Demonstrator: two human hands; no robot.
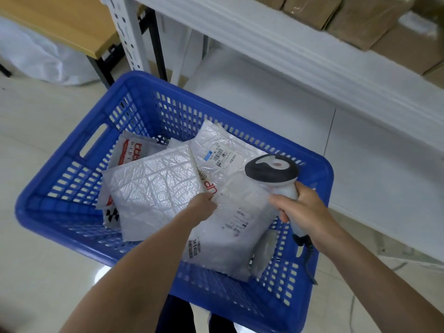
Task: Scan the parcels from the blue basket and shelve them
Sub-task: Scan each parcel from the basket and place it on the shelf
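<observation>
The front parcel (230, 227), a bubble mailer, lies toward 5 o'clock in the blue basket (141, 80), overlapping others. It looks light, soft and slick, so pinching a corner or edge should suit it. The left hand (203, 206) meets its 10 o'clock corner with the fingers hidden, so the grip cannot be told. The right hand (305, 212) grips the scanner (271, 169) by its handle, at 3 o'clock.

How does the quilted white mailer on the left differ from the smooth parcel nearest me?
The quilted mailer shows a bare, embossed face; the near parcel shows printed labels. The quilted mailer lies left in the basket; the near parcel lies right, by the scanner. Both are pale soft mailers.
</observation>
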